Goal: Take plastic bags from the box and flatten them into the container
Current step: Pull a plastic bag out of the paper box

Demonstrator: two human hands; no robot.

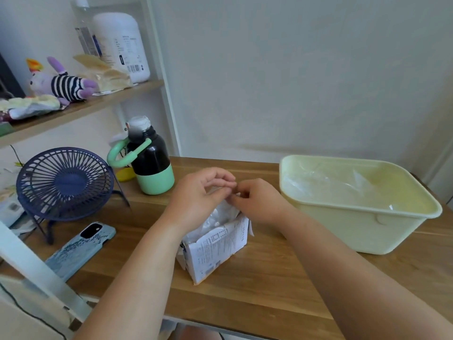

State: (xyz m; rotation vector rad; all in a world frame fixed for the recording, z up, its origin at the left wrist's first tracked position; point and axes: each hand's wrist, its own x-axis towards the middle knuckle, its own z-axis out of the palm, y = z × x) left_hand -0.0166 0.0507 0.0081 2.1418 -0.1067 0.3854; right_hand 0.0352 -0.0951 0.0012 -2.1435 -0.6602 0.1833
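A small white printed cardboard box (215,249) stands open on the wooden table (257,290), with clear plastic bags bunched in its top. Just above it, my left hand (198,195) and my right hand (257,200) meet fingertip to fingertip and pinch the upper edge of one clear plastic bag (220,214) that rises out of the box. To the right stands a pale yellow plastic container (367,229); clear bags (326,185) lie flat inside it.
A black and green bottle (149,163) with a green handle stands behind my left hand. A dark blue desk fan (63,182) and a phone (81,249) lie at the left. A shelf (81,106) with a plush toy and jars hangs above.
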